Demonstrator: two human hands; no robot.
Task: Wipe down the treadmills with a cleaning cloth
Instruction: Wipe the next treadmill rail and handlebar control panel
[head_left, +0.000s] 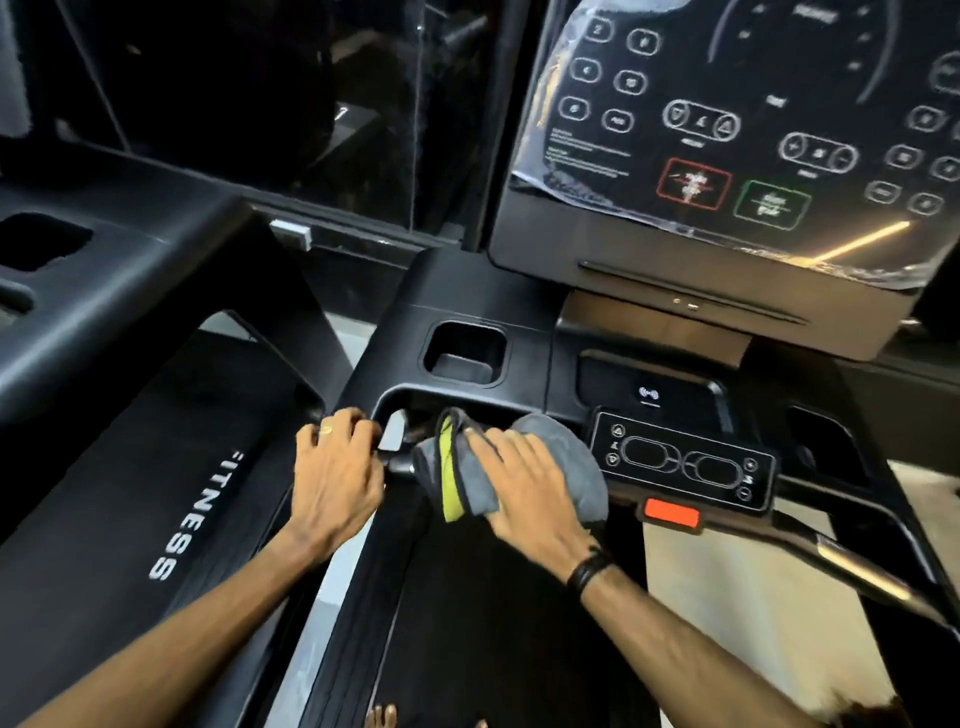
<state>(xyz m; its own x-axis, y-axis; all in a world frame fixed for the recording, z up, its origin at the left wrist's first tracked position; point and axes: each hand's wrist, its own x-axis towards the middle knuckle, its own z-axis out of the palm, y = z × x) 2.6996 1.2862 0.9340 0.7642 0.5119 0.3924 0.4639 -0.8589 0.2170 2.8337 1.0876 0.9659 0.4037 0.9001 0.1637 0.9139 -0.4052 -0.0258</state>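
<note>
I stand on a black treadmill (467, 291) facing its console. A grey cleaning cloth (566, 457) with a yellow-green edge is wrapped over the front handlebar (402, 462). My right hand (524, 478) lies on top of the cloth with fingers curved over it, pressing it onto the bar. My left hand (332, 467) grips the left end of the same bar beside a silver sensor plate (392, 431). The bar under the cloth is hidden.
A small control pad (680, 462) with a red stop tab (670, 514) sits right of the cloth. Above are a cup holder (465, 353) and the plastic-covered display (753, 119). A second treadmill (171, 467) marked FITNESS stands at the left.
</note>
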